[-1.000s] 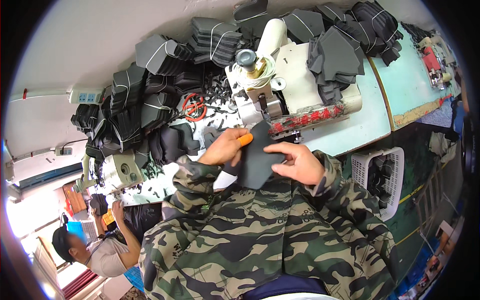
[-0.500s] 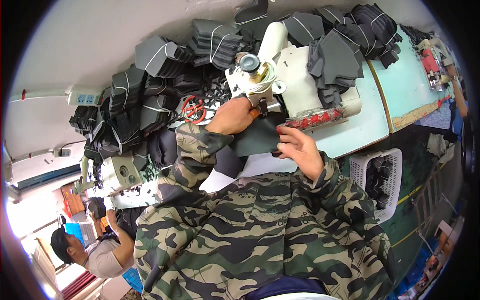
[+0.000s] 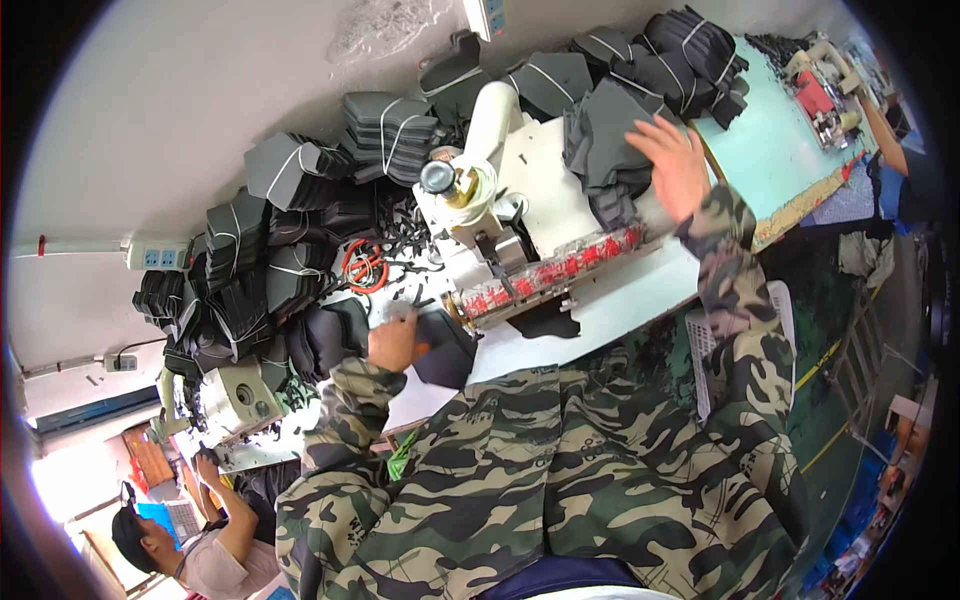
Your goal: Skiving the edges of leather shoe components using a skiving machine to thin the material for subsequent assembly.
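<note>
My left hand (image 3: 392,342) is over dark grey sheet pieces (image 3: 447,352) on the white table, left of a cream machine (image 3: 555,160). Its fingers are blurred, and whether they grip a piece is hidden. My right hand (image 3: 675,165), fingers spread and holding nothing I can see, is raised at the right edge of a loose stack of dark grey sheets (image 3: 608,135) on the machine's bed. The machine has a round dark knob (image 3: 438,177) and a worn red-marked front edge (image 3: 560,272).
Banded stacks of dark pieces (image 3: 388,130) line the wall. Orange-handled scissors (image 3: 365,268) lie among black scraps. A white basket (image 3: 700,355) stands below my right arm. A second machine (image 3: 240,397) and a co-worker (image 3: 215,545) are at the left; another worker's arm (image 3: 885,135) shows far right.
Both hands have left the dark sheet at the machine's head. My left hand moved left and down to the pieces there; my right hand rose to the stack on the bed.
</note>
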`<state>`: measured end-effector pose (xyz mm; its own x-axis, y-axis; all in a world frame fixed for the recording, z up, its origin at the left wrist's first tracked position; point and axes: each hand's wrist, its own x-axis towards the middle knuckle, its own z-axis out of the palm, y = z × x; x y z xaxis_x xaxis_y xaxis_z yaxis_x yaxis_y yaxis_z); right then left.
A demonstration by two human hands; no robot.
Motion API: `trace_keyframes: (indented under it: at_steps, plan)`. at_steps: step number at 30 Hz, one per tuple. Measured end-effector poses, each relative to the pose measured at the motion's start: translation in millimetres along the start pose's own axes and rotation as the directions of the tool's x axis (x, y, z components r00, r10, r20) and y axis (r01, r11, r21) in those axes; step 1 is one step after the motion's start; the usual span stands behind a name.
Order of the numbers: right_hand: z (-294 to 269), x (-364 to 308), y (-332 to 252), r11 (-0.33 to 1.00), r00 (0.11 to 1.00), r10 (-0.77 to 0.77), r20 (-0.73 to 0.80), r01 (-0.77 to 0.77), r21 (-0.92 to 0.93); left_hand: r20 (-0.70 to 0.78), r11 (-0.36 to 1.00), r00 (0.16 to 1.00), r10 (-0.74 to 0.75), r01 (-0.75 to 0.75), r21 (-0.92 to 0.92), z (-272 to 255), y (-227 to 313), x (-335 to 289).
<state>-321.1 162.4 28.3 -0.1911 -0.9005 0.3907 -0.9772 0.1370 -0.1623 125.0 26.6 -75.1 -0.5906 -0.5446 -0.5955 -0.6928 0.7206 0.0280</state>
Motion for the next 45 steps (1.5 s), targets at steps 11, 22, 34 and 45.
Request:
trace_keyframes:
  at_steps: [11,22,34,45]
  plan:
    - [6,-51,-156,0.342,0.828,-0.115,0.549,-0.486,0.804,-0.441,0.973,0.871,0.219,-0.225,0.038,0,-7,-5]
    - [44,-60,-174,0.296,0.775,0.146,0.615,-0.628,0.720,0.244,0.444,0.936,0.253,0.112,-0.889,-120,41,2]
    - [9,-32,-151,0.767,0.971,0.033,0.236,-0.176,0.617,-0.208,0.706,0.921,0.329,-0.386,-0.594,-148,69,43]
    - [-14,-51,-154,-0.008,0.652,-0.100,0.752,-0.756,0.654,0.054,-0.283,0.955,0.293,0.140,-0.949,-90,98,-21]
